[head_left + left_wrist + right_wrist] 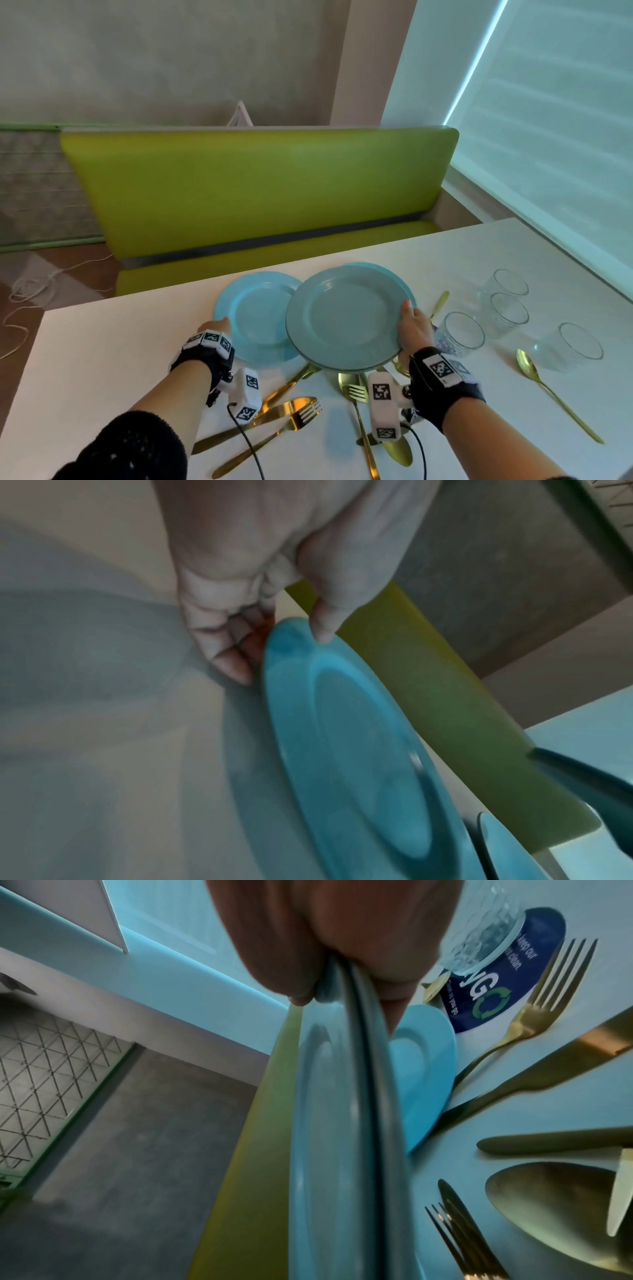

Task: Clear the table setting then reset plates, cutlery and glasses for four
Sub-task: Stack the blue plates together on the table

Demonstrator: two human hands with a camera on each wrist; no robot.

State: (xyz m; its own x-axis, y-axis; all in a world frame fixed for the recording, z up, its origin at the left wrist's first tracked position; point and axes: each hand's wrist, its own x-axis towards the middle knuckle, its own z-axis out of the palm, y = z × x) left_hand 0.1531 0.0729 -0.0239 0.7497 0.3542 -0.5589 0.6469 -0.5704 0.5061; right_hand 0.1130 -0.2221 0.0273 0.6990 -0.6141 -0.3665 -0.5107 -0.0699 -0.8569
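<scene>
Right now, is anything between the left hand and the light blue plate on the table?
No. The left hand already pinches the light blue plate at its near-left rim, thumb on top. The right hand holds stacked plates partly above it.

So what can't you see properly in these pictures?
- How many plates the right hand grips: the head view shows a grey plate over a blue rim; the right wrist view shows blurred edges.
- The left hand: its fingertips hide behind the blue plate.
- The cutlery: partly under the wrist cameras and plates.
- The table sticker: a glass covers some words.
</scene>
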